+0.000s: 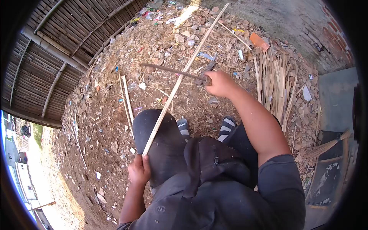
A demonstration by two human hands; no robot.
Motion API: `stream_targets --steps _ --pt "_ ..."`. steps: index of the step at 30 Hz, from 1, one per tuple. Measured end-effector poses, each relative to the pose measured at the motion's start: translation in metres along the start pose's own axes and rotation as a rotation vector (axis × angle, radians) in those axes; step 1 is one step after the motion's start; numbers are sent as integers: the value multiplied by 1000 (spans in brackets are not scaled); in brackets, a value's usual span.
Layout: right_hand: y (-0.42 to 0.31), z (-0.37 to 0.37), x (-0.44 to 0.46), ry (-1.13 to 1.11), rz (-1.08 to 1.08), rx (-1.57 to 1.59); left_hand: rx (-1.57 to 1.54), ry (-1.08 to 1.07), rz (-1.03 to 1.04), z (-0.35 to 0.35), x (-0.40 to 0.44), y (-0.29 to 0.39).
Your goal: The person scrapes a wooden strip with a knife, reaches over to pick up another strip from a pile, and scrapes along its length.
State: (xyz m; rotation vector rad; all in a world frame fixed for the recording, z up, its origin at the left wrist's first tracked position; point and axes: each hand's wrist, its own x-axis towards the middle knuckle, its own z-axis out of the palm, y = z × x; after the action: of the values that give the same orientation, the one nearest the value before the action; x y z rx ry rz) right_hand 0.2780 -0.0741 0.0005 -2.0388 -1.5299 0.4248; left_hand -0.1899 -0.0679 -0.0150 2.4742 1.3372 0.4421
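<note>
Fingers of the left hand (138, 170) grip the near end of a pale strip (173, 93); those of the right hand (219, 83) wrap the handle of a long knife (163, 68). The littered ground (103, 153) meets a slatted screen (57, 50) along its upper-left edge. Toward its right edge lies a bundle of split sticks (274, 86). The strip slants over the left knee (153, 119) toward the ground's far edge; the knife crosses it near mid-length.

The wooden strip (173, 94) looks matt, the blade (165, 69) dull brownish metal
</note>
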Motion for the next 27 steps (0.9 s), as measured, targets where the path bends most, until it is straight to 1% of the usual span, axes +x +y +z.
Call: stream_targets --steps 2,3,4,7,8,11,12,14,15,16,17,19,22,25,26,27 --pt "20 -9 10 63 72 -67 48 6 10 -5 9 0" --pt "14 -14 9 84 116 -92 45 -11 5 -11 10 4" --pt "9 -21 5 -18 167 -136 44 -34 -1 -18 12 8" --pt "-15 -13 -8 -45 -14 -278 38 -74 -8 -25 15 13" --pt "-29 -10 -13 -112 -21 -336 36 -89 -9 -25 15 14" --pt "-39 -7 -19 -74 -190 -347 -51 -76 -12 -14 15 6" --pt "-22 -3 -12 -55 -126 -210 -72 -77 -16 -11 12 3" --pt "1 9 -4 7 -70 -146 -115 -65 0 -9 21 0" --pt "0 6 0 43 -45 -116 -103 -91 -6 -14 26 3" --pt "-1 8 0 20 -4 -158 -87 -124 -17 -23 26 6" --pt "-2 12 -2 5 -26 -172 -70 -161 -31 -29 25 8" --pt "-19 10 -6 -26 -76 -199 -82 -161 -25 -28 23 5" --pt "-53 1 -15 -179 -199 -404 -114 -132 -1 -20 23 3" --pt "-12 5 -3 -6 49 13 -99 -99 -41 -13 14 6" --pt "-3 8 1 43 -32 -135 -84 -77 -43 -10 22 7" --pt "-6 4 1 55 -36 -153 -74 -76 -28 -11 24 5"
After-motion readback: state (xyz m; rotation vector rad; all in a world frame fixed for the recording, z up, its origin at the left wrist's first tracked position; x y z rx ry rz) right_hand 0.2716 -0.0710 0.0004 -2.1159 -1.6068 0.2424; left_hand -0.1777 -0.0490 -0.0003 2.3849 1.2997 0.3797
